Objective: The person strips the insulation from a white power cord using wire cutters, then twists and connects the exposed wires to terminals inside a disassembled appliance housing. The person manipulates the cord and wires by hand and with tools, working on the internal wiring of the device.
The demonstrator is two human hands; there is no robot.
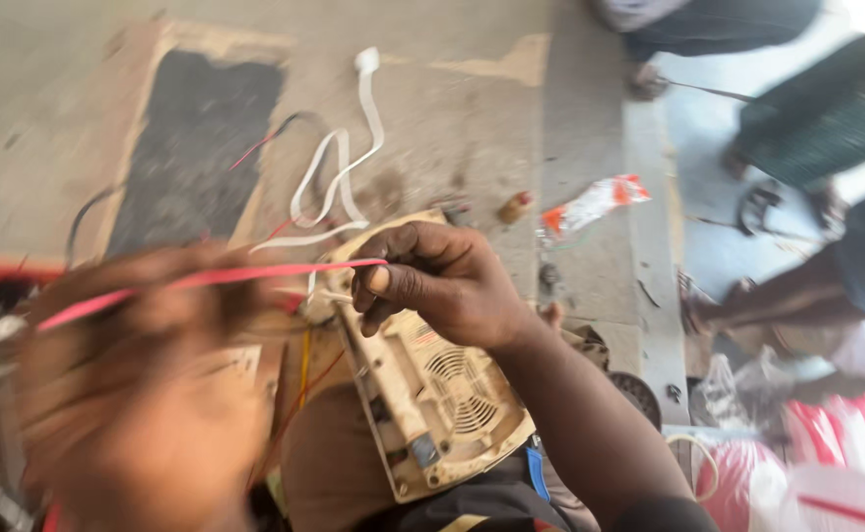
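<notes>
**Red wire pinched over an opened beige device**

Nearest the camera, the left hand (142,394) fills the lower left as a heavy blur; it lies under the red wire (206,281), but whether its fingers are closed on anything cannot be told. Just right of it, resting on the person's lap, sits a grimy beige device casing (432,394) with round vent grilles and a small metal fitting at its near edge; thin orange and red leads run out of its left side. A blue strap (538,473) shows just beside the casing's near right corner.

Above the casing's far end, the right hand (442,281) is clamped on the red wire, thumb and fingers pinched together around its right end. The wire runs leftward from that grip, nearly level, across the blurred left hand to the left side of the view.

Farther off, on the concrete floor (452,108), a white flat cable (339,167) loops away from the device, with a dark rectangular mat (196,138) to its left. To the right lie a small brown cylinder (514,207) and a crumpled red-and-white wrapper (595,202). At the far right, other people's legs and feet stand or sit, and red-and-white bags (826,463) lie near right.
</notes>
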